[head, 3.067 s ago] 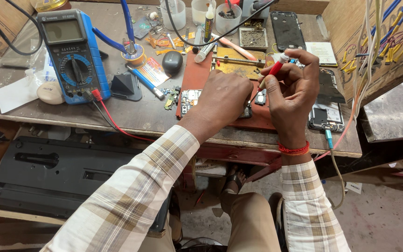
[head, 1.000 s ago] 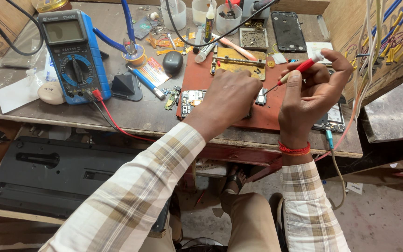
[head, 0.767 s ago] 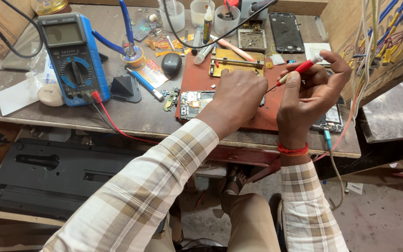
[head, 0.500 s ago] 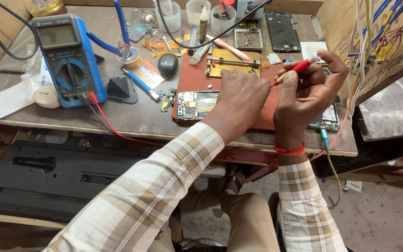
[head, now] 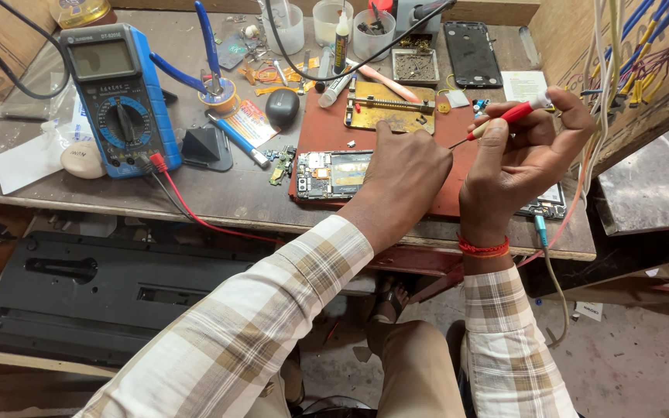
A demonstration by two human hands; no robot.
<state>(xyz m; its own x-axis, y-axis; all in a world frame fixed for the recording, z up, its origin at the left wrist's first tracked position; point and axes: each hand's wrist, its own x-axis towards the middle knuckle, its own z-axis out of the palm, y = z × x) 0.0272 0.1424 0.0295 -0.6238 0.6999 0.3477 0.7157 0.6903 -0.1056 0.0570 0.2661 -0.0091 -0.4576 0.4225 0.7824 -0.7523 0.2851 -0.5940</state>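
An opened phone with its circuit board showing (head: 331,172) lies on a reddish-brown mat (head: 327,128) on the bench. My left hand (head: 400,174) rests palm down on the phone's right part and pins it to the mat. My right hand (head: 524,159) is raised just right of it, fingers closed around a thin red-handled screwdriver (head: 505,118). The screwdriver's metal tip points left and down, close to my left hand's knuckles.
A blue multimeter (head: 118,97) with a red lead stands at the left. A brass board holder (head: 389,104), a black phone back (head: 472,53), small cups, blue-handled pliers (head: 209,46) and a black mouse-like lump (head: 282,107) lie behind the mat. Bundled wires (head: 629,70) hang at the right.
My left hand has slid the phone left and toward me on the mat. My right hand has lifted the screwdriver off the phone.
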